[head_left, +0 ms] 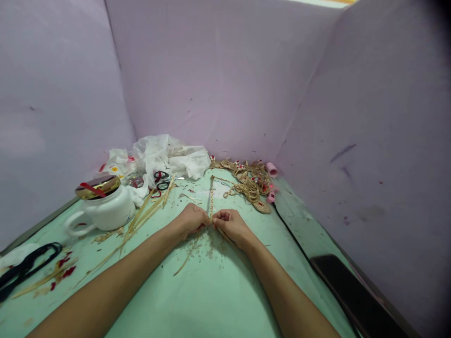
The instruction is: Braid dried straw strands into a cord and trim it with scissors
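A thin braided straw cord (212,197) runs from a point near the back of the green table down to my hands. My left hand (195,218) is closed on the cord's near end, at its left side. Pinched on the same end from the right is my right hand (229,224), its fingertips almost touching the left ones. Loose straw strands trail from below the hands. The braid's far end bends right toward a coiled heap of braided cord (248,191).
A white mug (112,211) with a gold lid stands left, beside long straw strips (144,218). Behind are black scissors (162,180) and a white plastic bag (172,155). A black phone-like object (352,291) lies right, a dark cord bundle (26,270) far left.
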`<state>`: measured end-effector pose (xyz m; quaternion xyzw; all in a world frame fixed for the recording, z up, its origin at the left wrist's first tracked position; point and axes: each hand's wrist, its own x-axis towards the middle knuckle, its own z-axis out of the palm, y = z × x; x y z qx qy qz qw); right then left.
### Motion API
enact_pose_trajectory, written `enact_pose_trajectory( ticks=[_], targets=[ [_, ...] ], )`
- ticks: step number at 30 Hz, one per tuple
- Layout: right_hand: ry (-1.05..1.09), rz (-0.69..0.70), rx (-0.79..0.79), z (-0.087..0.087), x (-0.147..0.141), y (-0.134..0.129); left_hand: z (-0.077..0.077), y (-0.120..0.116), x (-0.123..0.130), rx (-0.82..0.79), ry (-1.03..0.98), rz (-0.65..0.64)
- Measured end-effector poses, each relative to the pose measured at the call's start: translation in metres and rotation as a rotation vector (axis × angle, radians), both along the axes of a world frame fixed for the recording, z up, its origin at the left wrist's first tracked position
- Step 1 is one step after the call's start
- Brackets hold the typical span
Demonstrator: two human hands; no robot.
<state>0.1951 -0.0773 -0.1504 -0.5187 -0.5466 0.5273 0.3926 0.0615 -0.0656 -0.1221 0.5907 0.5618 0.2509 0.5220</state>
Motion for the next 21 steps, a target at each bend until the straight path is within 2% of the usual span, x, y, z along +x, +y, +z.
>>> enact_pose_trajectory(
  ticks=[4, 6, 11, 16, 21],
  targets=[
    [-0.063, 0.032, 0.048, -0.003, 0.0, 0.003, -0.002, 0.007, -0.006, 0.207, 0.13, -0.12],
    [-0.086, 0.03, 0.075, -0.006, 0.0, 0.004, -0.003, 0.009, -0.01, 0.255, 0.16, -0.178],
    [-0.034, 0.001, 0.044, -0.007, 0.0, 0.003, 0.0, 0.005, -0.011, 0.023, 0.114, -0.231],
    [0.009, -0.016, 0.004, 0.001, -0.003, -0.001, 0.002, 0.002, -0.006, 0.007, 0.085, -0.067],
    [0.008, -0.029, -0.029, 0.006, -0.004, -0.003, -0.004, 0.005, -0.003, -0.029, 0.012, -0.067]
  ],
)
